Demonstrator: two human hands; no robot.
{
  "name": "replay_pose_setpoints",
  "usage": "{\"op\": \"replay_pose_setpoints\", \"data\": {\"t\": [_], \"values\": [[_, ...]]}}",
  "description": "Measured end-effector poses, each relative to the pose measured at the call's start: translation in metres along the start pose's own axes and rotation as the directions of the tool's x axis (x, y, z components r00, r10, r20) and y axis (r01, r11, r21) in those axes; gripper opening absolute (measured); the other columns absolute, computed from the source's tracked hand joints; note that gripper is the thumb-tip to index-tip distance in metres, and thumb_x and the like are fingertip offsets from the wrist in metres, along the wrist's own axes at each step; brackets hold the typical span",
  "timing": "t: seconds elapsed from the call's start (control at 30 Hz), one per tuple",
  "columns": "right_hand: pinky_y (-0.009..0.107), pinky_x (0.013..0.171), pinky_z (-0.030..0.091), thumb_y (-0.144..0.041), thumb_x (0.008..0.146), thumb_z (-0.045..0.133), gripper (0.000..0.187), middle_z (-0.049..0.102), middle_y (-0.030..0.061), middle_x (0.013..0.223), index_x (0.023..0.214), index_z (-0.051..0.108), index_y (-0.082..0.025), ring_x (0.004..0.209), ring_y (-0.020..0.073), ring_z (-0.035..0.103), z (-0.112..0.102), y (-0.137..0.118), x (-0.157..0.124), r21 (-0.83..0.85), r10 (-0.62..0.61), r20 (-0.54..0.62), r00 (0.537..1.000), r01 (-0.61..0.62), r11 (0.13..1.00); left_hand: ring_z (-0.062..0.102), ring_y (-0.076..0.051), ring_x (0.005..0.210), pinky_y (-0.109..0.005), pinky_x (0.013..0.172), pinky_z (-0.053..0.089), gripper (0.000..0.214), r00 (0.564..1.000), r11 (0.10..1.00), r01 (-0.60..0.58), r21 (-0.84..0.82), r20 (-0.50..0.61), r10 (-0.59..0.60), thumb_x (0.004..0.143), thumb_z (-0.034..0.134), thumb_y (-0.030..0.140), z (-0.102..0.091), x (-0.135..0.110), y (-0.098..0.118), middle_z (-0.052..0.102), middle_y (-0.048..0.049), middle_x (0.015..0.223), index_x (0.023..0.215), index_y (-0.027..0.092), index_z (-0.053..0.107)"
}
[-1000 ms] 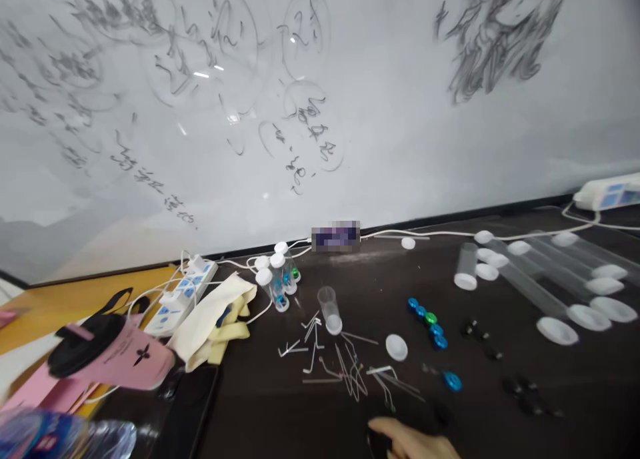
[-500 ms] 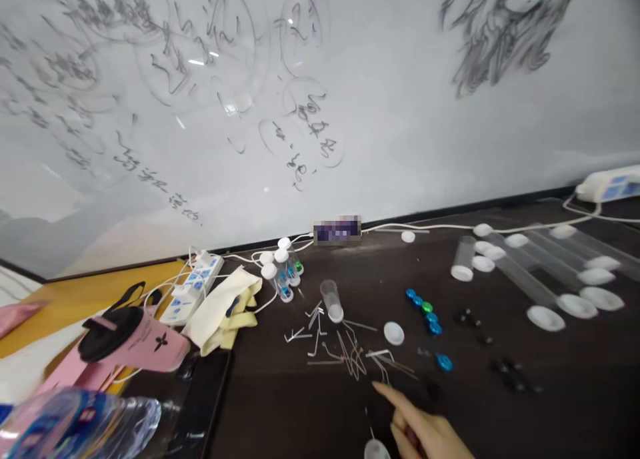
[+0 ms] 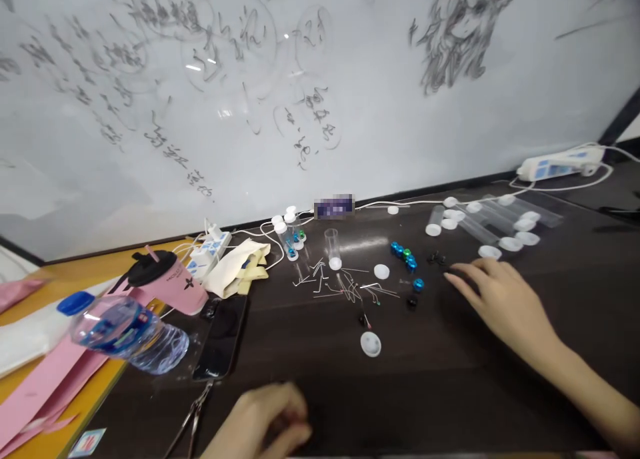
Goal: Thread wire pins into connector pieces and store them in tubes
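My right hand [image 3: 503, 299] lies on the dark table [image 3: 450, 379] with fingers stretched out flat, its fingertips next to small black pieces [image 3: 436, 259] and near the row of blue and green beads [image 3: 404, 253]. My left hand [image 3: 265, 422] sits at the bottom edge, fingers curled in, a little blurred; what it holds, if anything, I cannot make out. Between the hands lie bent metal pins [image 3: 345, 287], a white cap [image 3: 371, 343] and a clear tube [image 3: 332, 248] standing on its cap.
Long clear tubes with white caps [image 3: 493, 222] lie at the back right. Small capped vials [image 3: 289, 232], a power strip [image 3: 210, 255], a cream cloth [image 3: 239, 272], a pink cup [image 3: 165, 282], a water bottle [image 3: 125, 329], a phone [image 3: 223, 335] and pliers [image 3: 193, 419] sit left. A whiteboard [image 3: 350, 79] stands behind.
The view has pulled back and tilted down. My right hand moved from the bottom centre out to the right beside the beads. My left hand has come into view at the bottom.
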State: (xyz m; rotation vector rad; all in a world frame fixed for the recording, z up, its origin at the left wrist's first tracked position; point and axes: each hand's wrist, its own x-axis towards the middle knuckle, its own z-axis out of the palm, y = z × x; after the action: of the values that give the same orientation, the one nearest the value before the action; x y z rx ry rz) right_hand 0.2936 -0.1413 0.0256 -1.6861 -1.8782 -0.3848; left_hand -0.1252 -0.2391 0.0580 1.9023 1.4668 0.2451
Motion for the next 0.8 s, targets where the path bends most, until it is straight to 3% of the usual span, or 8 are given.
{"op": "replay_pose_setpoints", "data": {"t": [0.03,0.07,0.13,0.23,0.33,0.6,0.7,0.8], "values": [[0.048,0.079,0.041,-0.044,0.095,0.040,0.041,0.060,0.0172,0.089,0.093,0.069,-0.015,0.086,0.0346,0.055,0.000,0.008,0.000,-0.035,-0.014,-0.005,1.000,0.014,0.999,0.063,-0.019,0.089,-0.030,0.083,0.050,0.010,0.998,0.998,-0.061,-0.029,-0.013,0.061,0.088,0.060,0.030,0.003,0.018,0.011,0.069,-0.0018,0.095,0.092,0.024,0.068],[0.046,0.075,0.041,-0.044,0.094,0.041,0.040,0.059,0.0168,0.087,0.088,0.070,-0.016,0.082,0.0335,0.055,0.001,0.014,0.000,-0.060,-0.039,0.001,0.999,0.039,0.997,0.063,-0.019,0.088,-0.030,0.083,0.049,0.010,0.983,0.986,-0.153,-0.064,-0.112,0.145,0.085,0.062,0.023,0.007,0.037,0.022,0.070,-0.0022,0.094,0.093,0.023,0.068],[0.043,0.068,0.040,-0.043,0.093,0.043,0.038,0.059,0.0148,0.080,0.078,0.068,-0.019,0.076,0.0310,0.053,0.006,0.020,0.000,-0.089,-0.095,0.029,0.995,0.097,0.991,0.063,-0.020,0.088,-0.029,0.079,0.048,0.023,0.936,0.953,-0.288,-0.098,-0.241,0.258,0.078,0.067,0.015,0.017,0.075,0.039,0.069,-0.0031,0.098,0.099,0.023,0.067],[0.040,0.062,0.038,-0.039,0.093,0.042,0.035,0.059,0.0125,0.073,0.074,0.066,-0.020,0.071,0.0291,0.051,0.015,0.022,0.000,-0.101,-0.148,0.064,0.987,0.154,0.983,0.060,-0.020,0.082,-0.031,0.076,0.048,0.031,0.916,0.931,-0.331,-0.155,-0.288,0.277,0.074,0.065,0.008,0.032,0.120,0.048,0.067,-0.0050,0.100,0.102,0.022,0.068],[0.039,0.062,0.037,-0.036,0.091,0.043,0.030,0.058,0.0126,0.076,0.079,0.064,-0.019,0.072,0.0288,0.050,0.019,0.020,-0.001,-0.096,-0.138,0.064,0.988,0.144,0.985,0.059,-0.020,0.081,-0.033,0.078,0.046,0.038,0.926,0.906,-0.330,-0.266,-0.279,0.256,0.070,0.062,0.002,0.039,0.147,0.046,0.067,-0.0049,0.096,0.101,0.021,0.071],[0.041,0.063,0.036,-0.043,0.092,0.041,0.033,0.054,0.0099,0.070,0.068,0.050,-0.023,0.068,0.0279,0.050,0.014,0.016,0.005,0.107,-0.020,0.002,1.000,0.020,0.994,0.055,-0.017,0.062,-0.029,0.064,0.044,0.017,0.952,0.815,-0.299,-0.496,-0.208,0.223,0.056,0.076,0.006,0.046,0.170,0.049,0.063,-0.0011,0.065,0.068,0.018,0.074],[0.042,0.071,0.042,-0.043,0.094,0.043,0.025,0.061,0.0144,0.101,0.081,0.049,-0.023,0.086,0.0307,0.059,0.005,0.003,0.010,0.268,0.066,-0.047,0.997,-0.051,0.962,0.059,-0.015,0.061,-0.028,0.065,0.046,0.005,0.960,0.689,-0.280,-0.669,-0.196,0.199,0.065,0.074,0.013,0.045,0.168,0.049,0.069,-0.0043,0.074,0.069,0.015,0.073],[0.033,0.067,0.052,-0.037,0.099,0.038,0.019,0.061,0.0128,0.116,0.086,0.043,-0.023,0.080,0.0206,0.067,-0.002,-0.027,0.016,0.485,0.085,-0.003,0.996,-0.073,0.872,0.061,-0.012,0.063,-0.026,0.067,0.050,0.010,0.964,0.508,-0.259,-0.822,-0.187,0.188,0.073,0.073,0.023,0.040,0.164,0.049,0.072,-0.0072,0.091,0.078,0.014,0.074]]}}
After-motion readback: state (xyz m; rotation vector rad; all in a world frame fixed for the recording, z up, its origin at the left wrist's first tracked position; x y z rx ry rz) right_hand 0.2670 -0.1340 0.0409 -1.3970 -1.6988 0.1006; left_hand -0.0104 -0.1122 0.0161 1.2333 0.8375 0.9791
